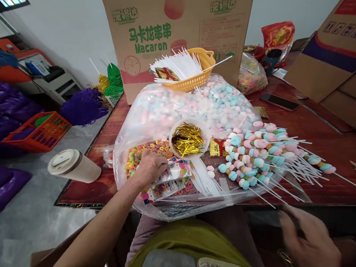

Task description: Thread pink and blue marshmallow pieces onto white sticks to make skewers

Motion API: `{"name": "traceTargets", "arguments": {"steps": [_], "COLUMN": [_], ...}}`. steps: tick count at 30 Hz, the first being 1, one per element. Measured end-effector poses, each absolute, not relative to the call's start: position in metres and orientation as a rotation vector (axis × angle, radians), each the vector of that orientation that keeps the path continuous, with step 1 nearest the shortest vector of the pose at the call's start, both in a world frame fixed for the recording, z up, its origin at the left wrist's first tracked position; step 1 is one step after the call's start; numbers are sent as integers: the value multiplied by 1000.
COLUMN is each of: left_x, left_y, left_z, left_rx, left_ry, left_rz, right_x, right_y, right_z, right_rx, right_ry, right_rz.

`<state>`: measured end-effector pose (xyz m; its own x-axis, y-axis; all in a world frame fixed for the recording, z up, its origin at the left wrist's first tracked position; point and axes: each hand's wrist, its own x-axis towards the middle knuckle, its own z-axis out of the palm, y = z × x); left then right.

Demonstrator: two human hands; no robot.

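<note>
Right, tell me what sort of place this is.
Probably a small workshop for making sweets: a heap of sweets on sticks, a large clear bag of loose sweets and a bowl of gold ties share one table.

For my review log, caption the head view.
Left hand at a printed packet by colorful rings and gold strips; right hand near marshmallow skewers.
</note>
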<state>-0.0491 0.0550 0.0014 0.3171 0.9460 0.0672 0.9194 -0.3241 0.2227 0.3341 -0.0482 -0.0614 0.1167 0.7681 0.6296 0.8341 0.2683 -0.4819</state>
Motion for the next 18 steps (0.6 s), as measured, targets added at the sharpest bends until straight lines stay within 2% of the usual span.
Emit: {"name": "traceTargets", "arguments": {"steps": [4, 8, 13, 18], "left_x": [-58, -51, -34, -38], "left_y": [42, 36, 39, 46], "left_z": [5, 7, -12, -21], "left_rx": [2586, 2669, 2606, 2496], "left_ry": [1612, 1583, 1805, 1727], "left_rz": [548, 602, 361, 604], "right_x": [241, 168, 161, 185], "right_y": [8, 52, 67, 55], "right_z": [-23, -13, -46, -51], "right_rx": [-1040, -1176, -1411, -1423], "right_ry": [-1907, -2145, -2005, -1864], "right_rz": [121, 375, 476, 517]}}
